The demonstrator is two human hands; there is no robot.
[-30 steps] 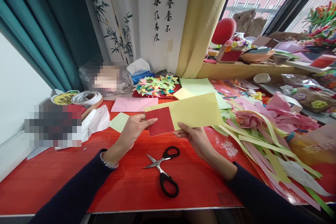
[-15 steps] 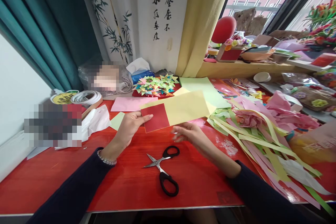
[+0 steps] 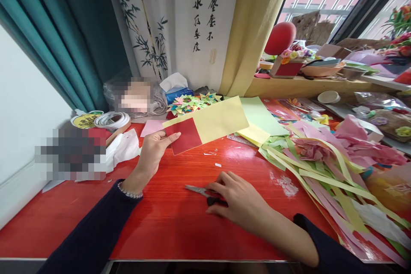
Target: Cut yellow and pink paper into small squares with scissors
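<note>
Between thumb and fingers, my left hand (image 3: 154, 153) grips a long yellow paper strip (image 3: 221, 120) together with a red paper square (image 3: 183, 135) that lies over its left end. Both are held up above the red tabletop (image 3: 167, 218). Lower down, my right hand (image 3: 239, 197) is closed round the black handles of a pair of scissors (image 3: 196, 189). Their blades point left and look closed together. The handles are mostly hidden under my fingers. Small white paper scraps (image 3: 218, 165) lie just beyond the scissors.
Cut paper strips (image 3: 324, 180) and crumpled pink paper (image 3: 356, 141) are heaped at the right. Green sheets (image 3: 261, 113) and yellow sheets (image 3: 257, 135) lie behind. Folded paper pieces (image 3: 192, 103) are piled at the back. White tissue (image 3: 122, 150) and a tape roll (image 3: 111, 120) sit at left.
My right hand has come down from near the paper onto the scissors and closed on them; their spread blades have come together. My left hand still holds the yellow strip and red square.
</note>
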